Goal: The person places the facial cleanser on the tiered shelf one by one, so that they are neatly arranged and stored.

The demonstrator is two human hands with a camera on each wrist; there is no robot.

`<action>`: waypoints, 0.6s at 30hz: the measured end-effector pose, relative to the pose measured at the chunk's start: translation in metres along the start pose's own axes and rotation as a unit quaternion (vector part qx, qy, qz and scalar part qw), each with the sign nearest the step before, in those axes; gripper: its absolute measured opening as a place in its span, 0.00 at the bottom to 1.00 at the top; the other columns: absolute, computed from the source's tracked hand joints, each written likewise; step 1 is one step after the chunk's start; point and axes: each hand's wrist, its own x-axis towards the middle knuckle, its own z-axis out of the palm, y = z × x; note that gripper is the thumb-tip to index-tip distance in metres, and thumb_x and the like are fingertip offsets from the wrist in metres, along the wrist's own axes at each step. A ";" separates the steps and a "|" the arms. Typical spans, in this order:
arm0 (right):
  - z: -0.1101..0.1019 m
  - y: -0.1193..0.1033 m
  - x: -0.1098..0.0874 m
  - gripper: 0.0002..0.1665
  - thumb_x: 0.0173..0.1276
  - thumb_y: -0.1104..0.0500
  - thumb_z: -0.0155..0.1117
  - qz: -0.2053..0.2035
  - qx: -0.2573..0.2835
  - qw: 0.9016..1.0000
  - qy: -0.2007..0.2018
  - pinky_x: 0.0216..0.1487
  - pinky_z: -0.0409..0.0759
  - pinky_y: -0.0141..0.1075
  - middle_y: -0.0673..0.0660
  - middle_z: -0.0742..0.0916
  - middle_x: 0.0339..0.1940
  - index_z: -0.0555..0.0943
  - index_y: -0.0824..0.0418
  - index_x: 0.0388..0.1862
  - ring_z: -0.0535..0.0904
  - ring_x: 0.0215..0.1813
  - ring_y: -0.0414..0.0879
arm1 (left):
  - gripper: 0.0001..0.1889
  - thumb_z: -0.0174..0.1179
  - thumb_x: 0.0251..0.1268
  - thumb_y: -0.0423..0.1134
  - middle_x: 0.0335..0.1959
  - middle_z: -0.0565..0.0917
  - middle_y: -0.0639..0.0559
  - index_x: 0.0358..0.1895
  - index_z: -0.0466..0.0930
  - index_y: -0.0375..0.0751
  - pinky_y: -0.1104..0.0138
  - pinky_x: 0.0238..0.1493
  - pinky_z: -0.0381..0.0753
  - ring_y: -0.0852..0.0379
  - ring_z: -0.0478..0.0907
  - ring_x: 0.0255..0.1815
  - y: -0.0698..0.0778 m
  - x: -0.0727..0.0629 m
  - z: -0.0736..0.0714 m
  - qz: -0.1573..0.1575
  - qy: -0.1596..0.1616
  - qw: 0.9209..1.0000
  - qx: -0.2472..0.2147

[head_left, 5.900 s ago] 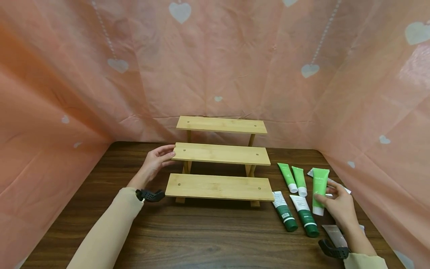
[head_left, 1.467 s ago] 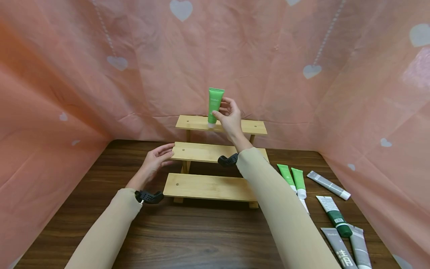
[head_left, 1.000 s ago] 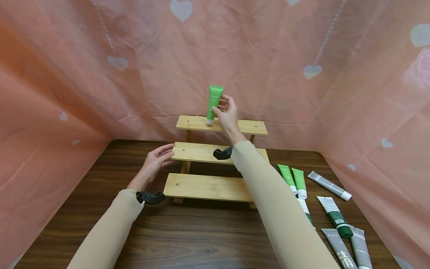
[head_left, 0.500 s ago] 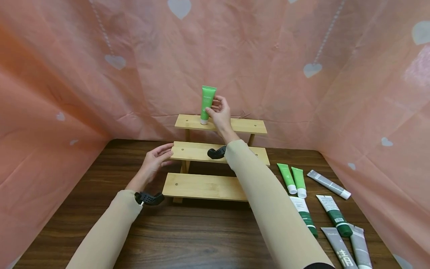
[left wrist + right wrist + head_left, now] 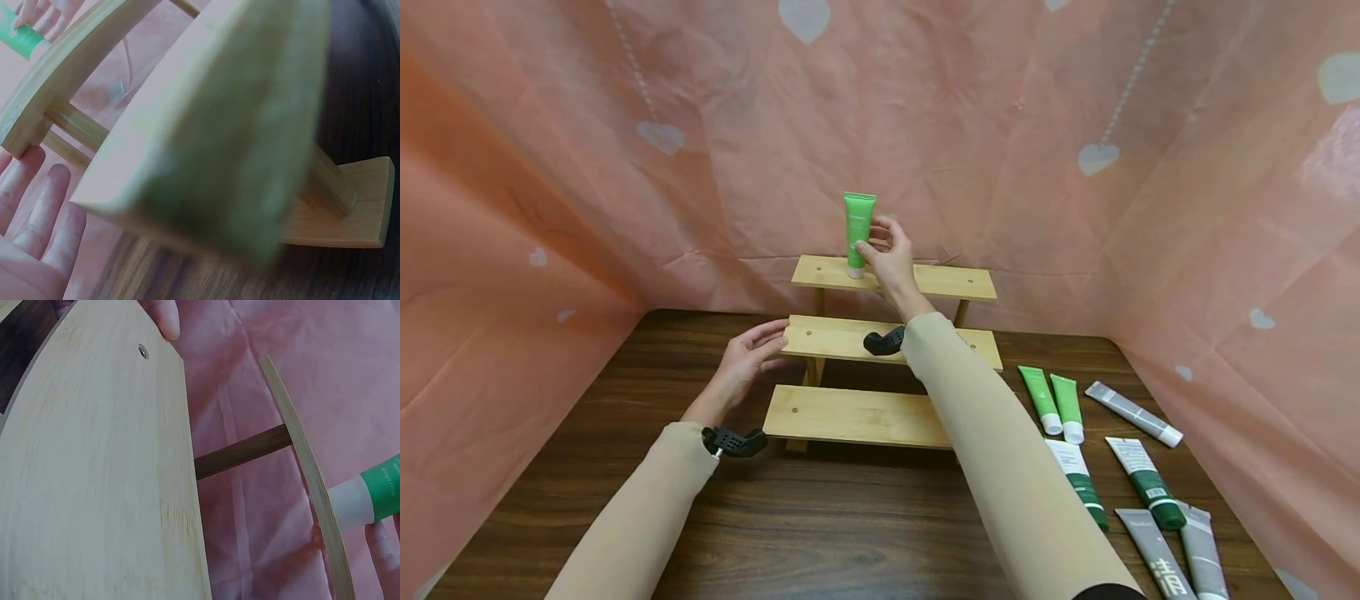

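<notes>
Pink cloth (image 5: 970,125) hung behind the wooden stand (image 5: 857,417), a dark table (image 5: 820,525) beneath it. At the stand's left end the left hand (image 5: 740,367) touched the middle shelf (image 5: 831,335), fingers nearly straight and slightly parted. The right hand (image 5: 894,260) pinched an upright green tube (image 5: 858,223) between thumb and fingers, cap (image 5: 855,272) down at the stand's top shelf (image 5: 955,281), left of centre. Right of the stand lay gray tubes (image 5: 1133,414), white-and-green tubes (image 5: 1147,483) and two other green tubes (image 5: 1041,400).

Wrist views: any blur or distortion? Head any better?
Left wrist: near board badly out of focus, pale haze upper left; left fingers clearer. Right wrist: large board in focus, left edge bowed. Head: sharper overall, green tube crisp in outline but too small to read; curtain shadowed in folds at left.
</notes>
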 end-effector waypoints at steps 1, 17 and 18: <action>-0.001 0.003 0.001 0.24 0.59 0.73 0.64 0.003 -0.004 1.000 -0.001 0.49 0.77 0.39 0.65 0.80 0.50 0.73 0.66 0.55 0.77 0.48 0.55 | 0.26 0.59 0.64 0.38 0.53 0.76 0.46 0.64 0.67 0.34 0.45 0.58 0.66 0.60 0.77 0.47 0.000 0.000 0.000 0.000 -0.002 1.000 -0.002; -0.027 0.000 -0.018 0.23 0.62 0.70 0.63 0.001 0.009 1.000 -0.004 0.44 0.80 0.40 0.67 0.80 0.51 0.73 0.69 0.57 0.78 0.50 0.50 | 0.26 0.62 0.62 0.38 0.48 0.78 0.50 0.62 0.69 0.33 0.46 0.59 0.66 0.61 0.77 0.43 0.006 0.000 -0.003 -0.013 0.016 1.000 0.004; -0.030 -0.001 -0.021 0.23 0.61 0.69 0.63 -0.005 0.011 1.000 0.001 0.43 0.80 0.39 0.68 0.80 0.50 0.73 0.69 0.56 0.78 0.48 0.49 | 0.26 0.61 0.62 0.37 0.48 0.78 0.51 0.62 0.69 0.33 0.45 0.59 0.65 0.61 0.77 0.43 0.006 0.000 -0.003 -0.014 0.014 1.000 0.001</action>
